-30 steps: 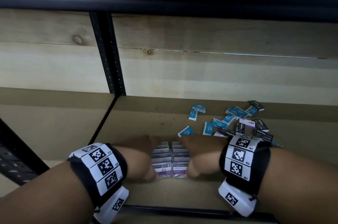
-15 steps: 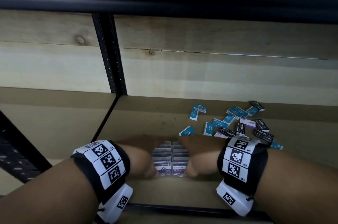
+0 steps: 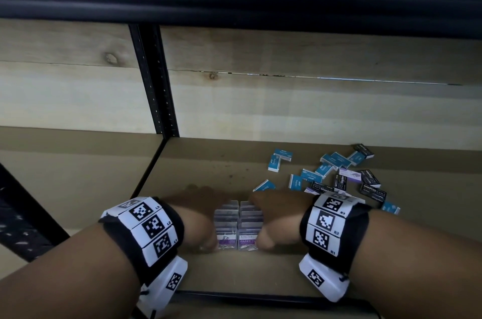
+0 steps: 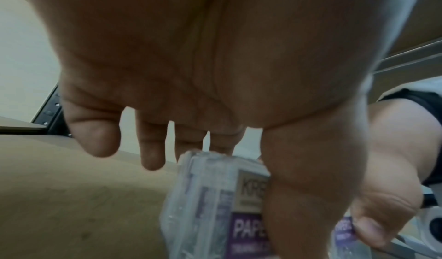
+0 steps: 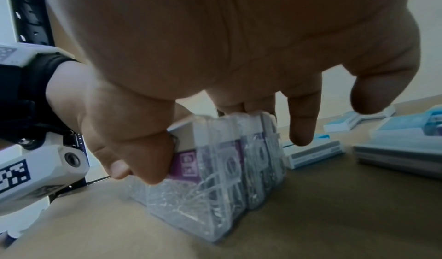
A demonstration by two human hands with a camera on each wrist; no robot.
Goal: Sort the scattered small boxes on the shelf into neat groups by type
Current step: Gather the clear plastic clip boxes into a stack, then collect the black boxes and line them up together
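Two rows of clear paper clip boxes (image 3: 238, 225) with purple labels stand side by side near the shelf's front edge. My left hand (image 3: 198, 217) grips the left row (image 4: 210, 197), thumb on the front label and fingers over the far end. My right hand (image 3: 276, 217) holds the right row (image 5: 227, 168) the same way, thumb on the purple front. To the right behind them lie scattered blue staple boxes (image 3: 307, 175), black staple boxes (image 3: 370, 188) and a pale purple box (image 3: 350, 174).
The brown shelf board (image 3: 203, 170) has a wooden back wall and a black upright post (image 3: 156, 84) at the left. A black metal rail (image 3: 234, 298) runs along the front edge. In the right wrist view, blue boxes (image 5: 313, 153) lie close behind my fingers.
Hardly anything: both hands stay clasped on the two rows of paper clip boxes in the same spot.
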